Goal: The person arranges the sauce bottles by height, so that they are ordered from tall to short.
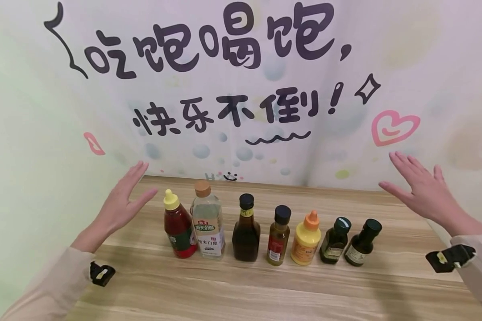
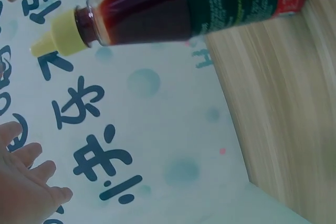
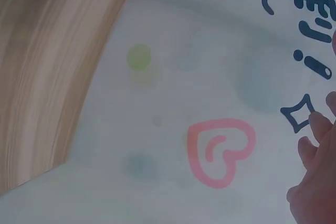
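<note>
Several bottles stand upright in a row across the wooden table. From the left come a red sauce bottle with a yellow nozzle cap [image 1: 180, 229], a clear white vinegar bottle with an orange-brown cap [image 1: 208, 223], and a dark sauce bottle [image 1: 246, 234]. Further right are a small oil bottle with a red label [image 1: 278, 238], a yellow squeeze bottle with an orange tip [image 1: 306, 240], and two small dark bottles, one square-shouldered [image 1: 334, 243], one round [image 1: 362, 245]. My left hand [image 1: 122, 203] hovers left of the red sauce bottle, fingers extended. My right hand [image 1: 425, 194] hovers right of the row, fingers extended. Both hold nothing.
The wood-grain table [image 1: 241, 290] extends in front of the bottles. Behind it hangs a pale printed backdrop [image 1: 265, 156] with dark lettering and a pink heart. Each sleeve has a black strap device near the wrist, on the left [image 1: 101, 273] and right [image 1: 450, 257].
</note>
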Demonstrator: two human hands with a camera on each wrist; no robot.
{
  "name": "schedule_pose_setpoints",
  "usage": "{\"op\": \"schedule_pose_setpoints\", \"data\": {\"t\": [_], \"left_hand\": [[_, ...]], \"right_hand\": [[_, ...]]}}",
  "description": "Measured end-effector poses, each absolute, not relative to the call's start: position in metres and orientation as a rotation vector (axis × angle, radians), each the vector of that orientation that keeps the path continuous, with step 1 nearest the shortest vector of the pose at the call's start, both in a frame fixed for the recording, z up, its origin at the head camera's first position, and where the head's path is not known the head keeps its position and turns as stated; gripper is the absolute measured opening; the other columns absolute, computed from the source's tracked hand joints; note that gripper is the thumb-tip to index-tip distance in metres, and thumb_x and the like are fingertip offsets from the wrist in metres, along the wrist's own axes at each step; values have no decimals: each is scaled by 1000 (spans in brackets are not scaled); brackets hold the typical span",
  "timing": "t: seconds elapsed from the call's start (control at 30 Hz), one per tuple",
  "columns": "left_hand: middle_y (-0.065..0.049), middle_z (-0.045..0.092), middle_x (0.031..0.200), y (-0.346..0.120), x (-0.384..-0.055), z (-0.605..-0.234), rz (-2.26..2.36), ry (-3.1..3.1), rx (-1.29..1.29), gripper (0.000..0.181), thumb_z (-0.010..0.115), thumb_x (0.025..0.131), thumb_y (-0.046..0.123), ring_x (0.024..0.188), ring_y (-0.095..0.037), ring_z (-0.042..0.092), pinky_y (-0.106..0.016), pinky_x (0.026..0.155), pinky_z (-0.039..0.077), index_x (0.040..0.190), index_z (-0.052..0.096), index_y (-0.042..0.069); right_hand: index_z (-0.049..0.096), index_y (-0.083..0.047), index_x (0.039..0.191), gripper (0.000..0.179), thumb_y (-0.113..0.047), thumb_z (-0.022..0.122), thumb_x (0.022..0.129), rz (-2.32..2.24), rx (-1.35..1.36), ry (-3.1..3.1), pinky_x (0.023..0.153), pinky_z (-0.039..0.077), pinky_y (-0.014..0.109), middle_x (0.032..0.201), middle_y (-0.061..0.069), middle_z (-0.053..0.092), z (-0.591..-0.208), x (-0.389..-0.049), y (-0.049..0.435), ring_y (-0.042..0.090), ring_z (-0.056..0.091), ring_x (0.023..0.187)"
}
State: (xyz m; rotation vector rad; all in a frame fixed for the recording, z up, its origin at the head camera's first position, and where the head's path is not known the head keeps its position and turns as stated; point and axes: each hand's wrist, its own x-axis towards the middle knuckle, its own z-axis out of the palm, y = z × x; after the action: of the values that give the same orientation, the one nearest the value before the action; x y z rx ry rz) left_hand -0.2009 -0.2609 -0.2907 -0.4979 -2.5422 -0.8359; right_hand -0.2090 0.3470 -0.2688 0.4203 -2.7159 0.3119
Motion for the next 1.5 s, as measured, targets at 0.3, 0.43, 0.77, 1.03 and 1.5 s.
{"op": "schedule_pose_setpoints", "data": {"t": [0.3, 0.43, 0.77, 1.03, 1.5], "left_hand": [[-2, 24, 144, -246, -198, -279, -1093, -2584, -394, 61, 56, 86, 35, 130, -28, 21, -57, 98, 19, 139, 28, 26], [-6, 27, 143, -242, -198, -280, -1181, -2591, -406, 60, 55, 87, 34, 128, -32, 23, -57, 97, 21, 139, 27, 25], [-17, 36, 135, -242, -200, -284, -1280, -2613, -416, 62, 55, 87, 32, 123, -34, 32, -54, 96, 27, 137, 31, 6], [-19, 37, 134, -239, -204, -290, -1355, -2720, -439, 62, 55, 87, 35, 123, -34, 33, -51, 97, 28, 136, 31, 6], [-20, 39, 132, -234, -211, -300, -1457, -2813, -436, 61, 58, 85, 32, 121, -37, 33, -54, 96, 28, 134, 34, 6]], "right_hand": [[12, -21, 143, 79, -34, 61, 82, 461, 574, -2724, 100, 2, 60, 145, 15, 16, -247, -211, 308, 37, 11, 130], [14, -25, 143, 80, -36, 63, 81, 532, 590, -2749, 94, 17, 63, 146, 11, 17, -241, -211, 288, 39, 17, 128], [23, -20, 141, 74, -41, 61, 81, 578, 709, -2771, 99, 24, 52, 142, 10, 28, -234, -221, 231, 32, 27, 127], [34, -16, 137, 67, -41, 60, 81, 581, 807, -2688, 98, 30, 45, 135, 10, 39, -238, -230, 190, 29, 38, 121], [40, -12, 133, 60, -38, 60, 83, 763, 1057, -2643, 90, 40, 40, 131, 6, 45, -240, -242, 115, 22, 48, 113]]}}
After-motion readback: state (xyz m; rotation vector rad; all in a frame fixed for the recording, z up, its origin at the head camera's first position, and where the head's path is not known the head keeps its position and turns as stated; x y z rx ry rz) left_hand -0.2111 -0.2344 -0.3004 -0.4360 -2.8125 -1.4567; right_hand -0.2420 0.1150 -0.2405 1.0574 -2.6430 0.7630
